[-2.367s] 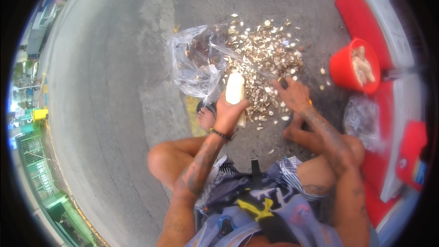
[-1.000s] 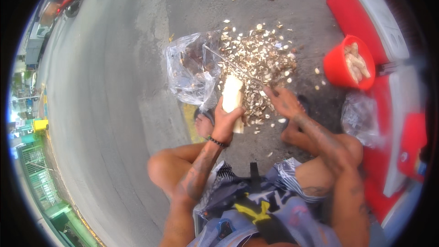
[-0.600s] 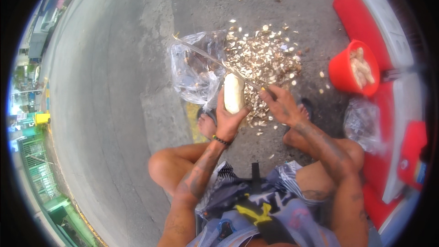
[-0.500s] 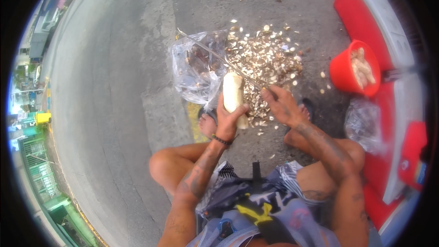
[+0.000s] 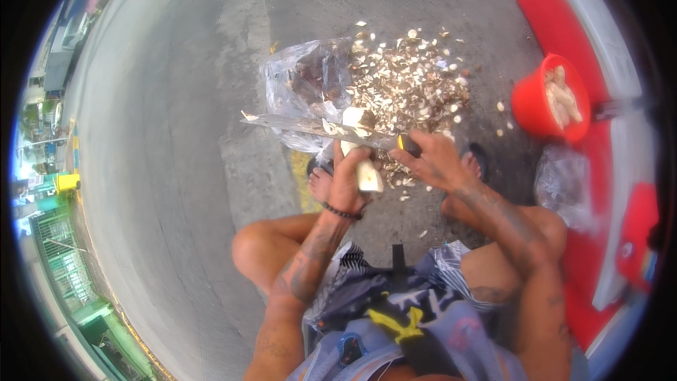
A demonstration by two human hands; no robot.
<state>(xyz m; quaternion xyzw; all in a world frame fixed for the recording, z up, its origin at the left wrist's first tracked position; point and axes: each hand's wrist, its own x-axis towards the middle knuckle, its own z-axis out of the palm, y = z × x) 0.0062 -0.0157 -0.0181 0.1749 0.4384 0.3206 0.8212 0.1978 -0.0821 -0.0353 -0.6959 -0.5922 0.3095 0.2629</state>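
My left hand is wrapped round a peeled white root held upright over the pavement. My right hand grips the black-and-yellow handle of a long knife, whose blade lies crosswise over the upper part of the root, with pale scraps on it. Beyond both hands spreads a pile of pale and brown peelings. A crumpled clear plastic bag with dark scraps lies left of the pile, partly behind the blade.
A red bucket of pale roots stands to the right, beside red-and-white boxes. A second clear bag sits below it. My feet flank the peelings. The road runs along the left, with green railings at its edge.
The knife has swung from a steep slant above the root to nearly level across it, moving down and toward me. The root's lower cut end now shows beyond my left hand.
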